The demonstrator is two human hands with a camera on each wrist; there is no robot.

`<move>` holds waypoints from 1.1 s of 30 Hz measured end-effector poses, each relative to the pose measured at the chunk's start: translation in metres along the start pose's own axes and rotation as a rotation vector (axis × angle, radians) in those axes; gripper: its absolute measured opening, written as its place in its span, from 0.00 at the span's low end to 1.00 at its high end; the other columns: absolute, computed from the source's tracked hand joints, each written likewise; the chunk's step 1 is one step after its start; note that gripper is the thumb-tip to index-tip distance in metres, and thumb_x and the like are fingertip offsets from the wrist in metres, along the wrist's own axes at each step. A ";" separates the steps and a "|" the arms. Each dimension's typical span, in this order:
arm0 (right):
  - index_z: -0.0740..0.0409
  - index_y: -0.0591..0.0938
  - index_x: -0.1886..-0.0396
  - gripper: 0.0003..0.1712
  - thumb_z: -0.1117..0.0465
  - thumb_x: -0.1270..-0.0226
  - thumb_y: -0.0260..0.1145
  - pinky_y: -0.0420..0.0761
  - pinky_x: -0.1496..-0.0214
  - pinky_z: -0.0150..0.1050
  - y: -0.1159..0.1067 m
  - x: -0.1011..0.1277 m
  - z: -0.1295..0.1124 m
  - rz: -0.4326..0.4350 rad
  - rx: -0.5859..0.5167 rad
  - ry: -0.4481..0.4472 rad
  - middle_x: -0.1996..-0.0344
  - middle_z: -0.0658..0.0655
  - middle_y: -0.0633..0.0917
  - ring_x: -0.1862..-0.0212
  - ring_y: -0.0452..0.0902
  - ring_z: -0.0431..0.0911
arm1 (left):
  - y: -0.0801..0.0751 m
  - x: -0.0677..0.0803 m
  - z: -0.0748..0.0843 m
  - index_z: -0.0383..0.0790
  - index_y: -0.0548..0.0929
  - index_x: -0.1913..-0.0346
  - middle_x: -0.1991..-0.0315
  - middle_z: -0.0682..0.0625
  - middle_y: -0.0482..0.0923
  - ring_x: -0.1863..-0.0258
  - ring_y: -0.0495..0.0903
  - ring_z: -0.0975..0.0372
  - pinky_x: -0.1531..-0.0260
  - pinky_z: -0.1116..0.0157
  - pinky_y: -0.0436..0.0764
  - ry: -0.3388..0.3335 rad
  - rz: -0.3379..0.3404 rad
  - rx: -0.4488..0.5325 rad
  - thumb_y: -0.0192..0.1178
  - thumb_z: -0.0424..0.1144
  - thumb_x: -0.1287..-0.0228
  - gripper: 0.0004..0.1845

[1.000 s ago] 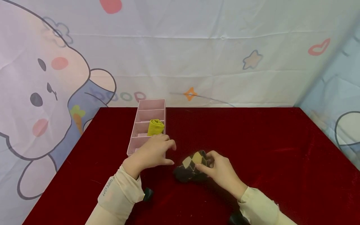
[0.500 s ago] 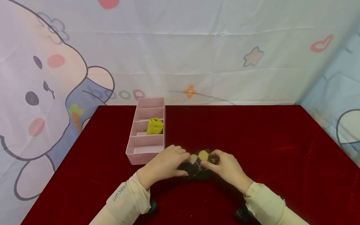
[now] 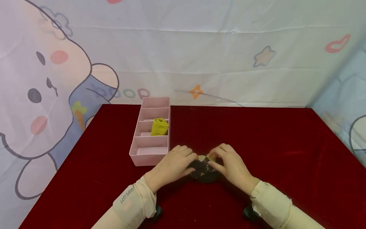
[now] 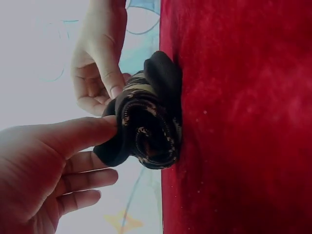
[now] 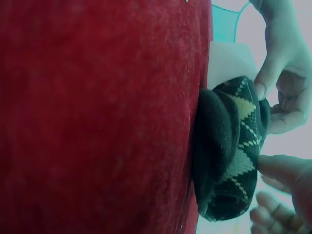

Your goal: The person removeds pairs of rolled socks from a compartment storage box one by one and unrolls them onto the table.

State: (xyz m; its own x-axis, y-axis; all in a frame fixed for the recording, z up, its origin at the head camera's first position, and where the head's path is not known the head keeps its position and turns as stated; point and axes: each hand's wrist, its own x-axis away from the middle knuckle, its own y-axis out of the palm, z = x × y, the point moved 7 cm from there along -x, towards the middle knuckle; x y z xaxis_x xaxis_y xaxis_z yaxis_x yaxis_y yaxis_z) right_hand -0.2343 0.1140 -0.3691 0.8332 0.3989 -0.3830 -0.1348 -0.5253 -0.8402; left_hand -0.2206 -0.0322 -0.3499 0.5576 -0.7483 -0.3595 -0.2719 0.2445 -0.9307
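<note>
A dark argyle sock (image 3: pixel 203 171) with yellow and pale diamonds lies rolled up on the red cloth, between both hands. My left hand (image 3: pixel 173 163) pinches its left side; in the left wrist view, thumb and forefinger hold a dark flap of the sock (image 4: pixel 148 114), and the other fingers stay extended. From the other side my right hand (image 3: pixel 231 163) pinches the upper edge of the roll with thumb and fingers. Spiral layers show at the roll's end in the left wrist view. In the right wrist view a plain dark fold of the sock (image 5: pixel 217 129) faces the cloth.
A pink divided box (image 3: pixel 149 160) stands left of centre, just beyond my left hand. A rolled yellow cloth item (image 3: pixel 159 128) sits in one of its compartments. Red cloth (image 3: pixel 257 133) covers the table, with a printed curtain (image 3: pixel 217 54) behind.
My left hand has moved from beside the pink box to the sock and taken hold of it. The sock has become a more compact roll, while the right hand keeps its grip.
</note>
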 end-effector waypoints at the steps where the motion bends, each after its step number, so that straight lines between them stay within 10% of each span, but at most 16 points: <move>1: 0.51 0.83 0.63 0.10 0.58 0.45 0.73 0.78 0.61 0.33 0.000 -0.001 -0.004 0.003 0.007 -0.048 0.64 0.47 0.81 0.60 0.74 0.40 | 0.000 0.000 0.000 0.48 0.81 0.60 0.65 0.56 0.80 0.61 0.77 0.63 0.58 0.66 0.74 -0.002 0.008 -0.004 0.71 0.45 0.48 0.13; 14: 0.52 0.85 0.63 0.14 0.54 0.49 0.76 0.77 0.60 0.31 0.004 -0.012 -0.015 -0.092 0.102 -0.288 0.64 0.46 0.82 0.62 0.74 0.38 | -0.001 0.001 -0.008 0.46 0.80 0.60 0.65 0.54 0.78 0.62 0.77 0.61 0.61 0.66 0.73 -0.081 0.105 -0.077 0.70 0.40 0.47 0.13; 24: 0.55 0.84 0.61 0.20 0.49 0.50 0.76 0.76 0.58 0.36 0.007 -0.027 -0.019 -0.130 0.249 -0.320 0.63 0.49 0.82 0.60 0.75 0.42 | -0.012 0.001 -0.005 0.45 0.79 0.69 0.71 0.54 0.74 0.68 0.74 0.61 0.68 0.67 0.71 -0.080 0.298 -0.106 0.70 0.37 0.52 0.10; 33: 0.58 0.85 0.61 0.18 0.51 0.47 0.75 0.76 0.59 0.36 0.010 -0.045 -0.016 -0.163 0.237 -0.251 0.65 0.50 0.82 0.62 0.75 0.43 | -0.007 0.000 0.008 0.48 0.78 0.70 0.71 0.55 0.75 0.67 0.74 0.62 0.67 0.68 0.71 -0.003 0.275 -0.060 0.72 0.44 0.51 0.11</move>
State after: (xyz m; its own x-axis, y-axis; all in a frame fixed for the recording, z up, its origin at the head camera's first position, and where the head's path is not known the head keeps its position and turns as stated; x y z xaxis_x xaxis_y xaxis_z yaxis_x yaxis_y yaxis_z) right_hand -0.2648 0.0789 -0.3536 0.7005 0.6499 -0.2947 -0.1564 -0.2632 -0.9520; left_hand -0.2125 -0.0284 -0.3440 0.4586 -0.6575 -0.5979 -0.4594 0.4005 -0.7928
